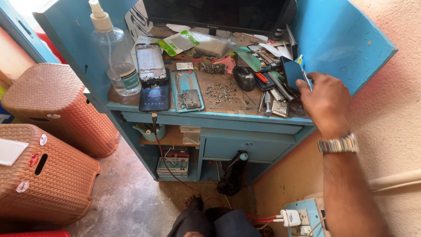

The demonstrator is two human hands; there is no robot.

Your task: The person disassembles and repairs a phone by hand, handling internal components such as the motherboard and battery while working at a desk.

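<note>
My right hand (325,102) reaches to the right end of the blue workbench (219,117) and its fingers hold a dark blue phone part (292,73) upright near the bench's side wall. A metal watch (338,144) is on that wrist. My left hand is out of sight. On the bench lie a dark phone with a lit screen (154,97), an opened phone frame (150,62), a light blue opened phone back (187,91), a scatter of small screws (219,91), a black mouse (244,77) and several hand tools (272,92).
A clear spray bottle (115,50) stands at the bench's left. A monitor (215,15) sits at the back. Two brown woven stools (52,131) stand on the floor to the left. A red cable (184,184) runs from the phone to a charger (290,217) in a wall socket.
</note>
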